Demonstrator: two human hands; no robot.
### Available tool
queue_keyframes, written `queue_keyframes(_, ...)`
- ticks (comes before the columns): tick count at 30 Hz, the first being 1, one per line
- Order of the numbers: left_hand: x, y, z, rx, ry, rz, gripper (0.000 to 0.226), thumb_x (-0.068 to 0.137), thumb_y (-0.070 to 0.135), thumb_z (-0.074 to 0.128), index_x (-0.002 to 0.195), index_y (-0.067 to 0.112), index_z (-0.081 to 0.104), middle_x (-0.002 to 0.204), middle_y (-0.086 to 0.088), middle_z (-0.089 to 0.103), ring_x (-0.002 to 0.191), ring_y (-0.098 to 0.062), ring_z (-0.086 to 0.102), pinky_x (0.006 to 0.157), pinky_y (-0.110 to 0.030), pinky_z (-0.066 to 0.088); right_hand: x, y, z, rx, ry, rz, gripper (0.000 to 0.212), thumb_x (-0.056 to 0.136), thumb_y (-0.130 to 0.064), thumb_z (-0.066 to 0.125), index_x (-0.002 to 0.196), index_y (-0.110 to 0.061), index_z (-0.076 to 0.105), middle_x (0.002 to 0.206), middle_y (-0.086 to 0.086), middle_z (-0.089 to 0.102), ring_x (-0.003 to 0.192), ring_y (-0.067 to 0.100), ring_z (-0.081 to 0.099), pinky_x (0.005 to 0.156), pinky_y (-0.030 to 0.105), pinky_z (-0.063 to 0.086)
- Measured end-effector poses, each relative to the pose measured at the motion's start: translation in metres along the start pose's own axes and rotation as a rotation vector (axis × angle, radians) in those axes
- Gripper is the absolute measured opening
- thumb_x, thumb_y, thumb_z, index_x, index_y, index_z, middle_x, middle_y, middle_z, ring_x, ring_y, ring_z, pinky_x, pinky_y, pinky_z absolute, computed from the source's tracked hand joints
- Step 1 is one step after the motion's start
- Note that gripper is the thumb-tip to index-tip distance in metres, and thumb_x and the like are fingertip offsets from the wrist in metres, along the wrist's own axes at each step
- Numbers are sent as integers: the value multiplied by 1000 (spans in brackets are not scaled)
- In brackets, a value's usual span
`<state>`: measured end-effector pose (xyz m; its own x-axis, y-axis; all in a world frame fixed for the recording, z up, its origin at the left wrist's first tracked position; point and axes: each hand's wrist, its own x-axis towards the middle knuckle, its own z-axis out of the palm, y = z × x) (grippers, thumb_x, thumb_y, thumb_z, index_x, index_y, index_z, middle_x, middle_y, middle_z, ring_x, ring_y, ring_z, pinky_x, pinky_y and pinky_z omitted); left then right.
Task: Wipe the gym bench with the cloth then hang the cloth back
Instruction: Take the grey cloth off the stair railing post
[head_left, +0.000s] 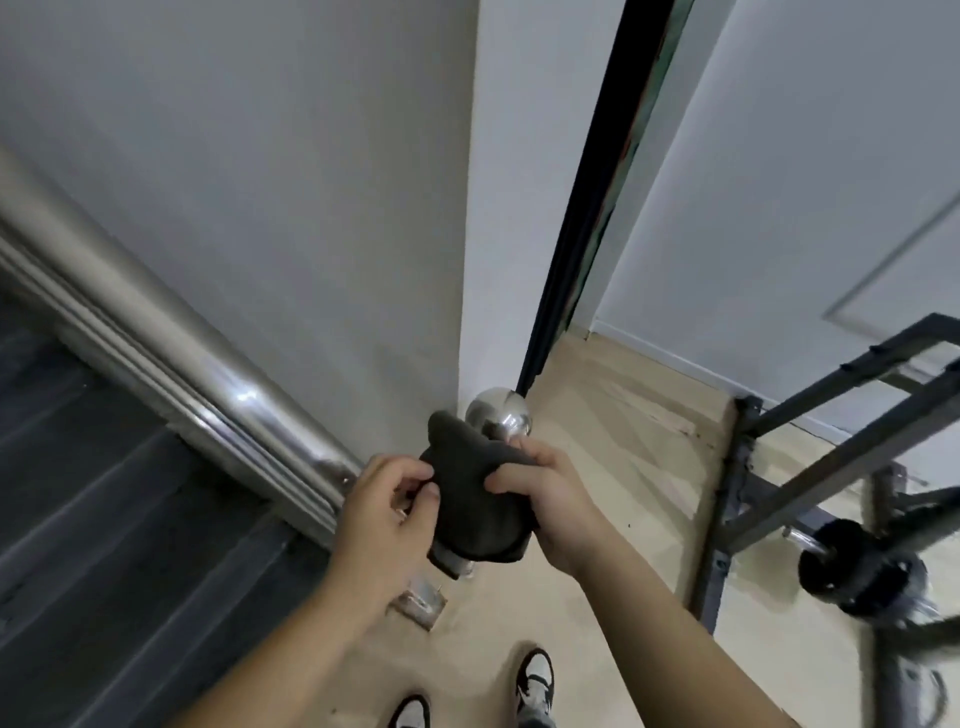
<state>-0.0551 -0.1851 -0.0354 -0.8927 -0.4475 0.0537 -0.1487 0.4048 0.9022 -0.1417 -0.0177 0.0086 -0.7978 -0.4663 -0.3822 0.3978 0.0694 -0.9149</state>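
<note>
A dark grey cloth (470, 488) is draped over the end post of a stair railing, just below the post's shiny metal ball (500, 413). My left hand (387, 512) pinches the cloth's left edge. On the cloth's right side, my right hand (545, 496) grips it with the fingers curled into the fabric. The gym bench is out of view.
A steel handrail (171, 338) slopes up to the left beside dark stairs (93, 493). A white wall corner (462, 208) stands right behind the post. A dark metal weight rack (779, 467) with a barbell plate (857, 566) stands at the right. My shoes (535, 680) are on the beige floor.
</note>
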Motion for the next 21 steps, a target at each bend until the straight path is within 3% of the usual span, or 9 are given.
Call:
queue_keyframes(2, -1, 20, -6, -2, -39, -50, 27, 88, 31, 74, 112, 35, 60, 114, 18, 57, 104, 2, 57, 81, -20, 48, -33, -11, -13, 135, 10, -21, 9, 67, -4, 63, 72, -12, 66, 77, 12, 65, 74, 24, 65, 62, 29, 50)
queue_keyframes(4, -6, 47, 0, -59, -199, -95, 45, 85, 43, 76, 124, 41, 54, 121, 25, 55, 110, 4, 55, 86, -20, 44, -70, -14, -37, 243, 52, -66, 16, 68, -2, 60, 66, -16, 67, 75, 8, 67, 71, 21, 66, 59, 27, 51)
queue_keyframes(6, -22, 82, 21, -235, -452, -156, 48, 85, 35, 80, 127, 37, 58, 121, 18, 66, 110, 1, 64, 89, -19, 47, -113, -9, -66, 326, 143, -92, 10, 66, -2, 60, 72, -10, 61, 79, 12, 65, 76, 25, 65, 64, 31, 49)
queue_keyframes(8, -48, 111, 54, -404, -720, -264, 43, 84, 27, 81, 125, 27, 65, 118, 2, 75, 112, -11, 70, 93, -29, 53, -162, 3, -101, 380, 261, -106, 20, 65, -3, 62, 82, -7, 54, 85, 15, 61, 82, 29, 62, 69, 37, 47)
queue_keyframes(12, -121, 153, 138, -467, -1172, -435, 41, 86, 25, 78, 123, 10, 70, 124, -14, 73, 119, -29, 68, 108, -47, 47, -275, 38, -162, 475, 474, -140, 26, 68, -1, 66, 92, -5, 57, 96, 18, 68, 86, 31, 70, 73, 36, 55)
queue_keyframes(14, -181, 175, 188, -412, -1370, -475, 45, 81, 29, 77, 121, 7, 71, 123, -18, 73, 117, -33, 68, 104, -46, 50, -347, 65, -196, 493, 629, -119, 21, 75, -1, 70, 93, -4, 59, 99, 19, 71, 87, 31, 72, 72, 37, 57)
queue_keyframes(16, -257, 201, 240, -341, -1515, -487, 43, 84, 25, 76, 122, 6, 70, 120, -19, 74, 111, -34, 71, 88, -41, 57, -428, 107, -233, 520, 834, -53, 21, 81, -4, 73, 98, -4, 61, 100, 18, 73, 90, 32, 74, 71, 40, 59)
queue_keyframes(18, -342, 226, 290, -290, -1590, -481, 41, 87, 24, 71, 124, 8, 68, 119, -19, 74, 107, -35, 72, 79, -41, 59, -511, 155, -266, 549, 1031, 22, 40, 78, -15, 82, 109, 0, 61, 107, 18, 77, 101, 37, 74, 81, 48, 59)
queue_keyframes(21, -462, 260, 353, -244, -1672, -454, 44, 86, 26, 71, 127, 10, 66, 119, -19, 74, 109, -39, 71, 85, -48, 57, -631, 218, -295, 623, 1247, 27, 38, 84, -20, 82, 116, -3, 68, 106, 13, 80, 97, 30, 76, 77, 42, 60)
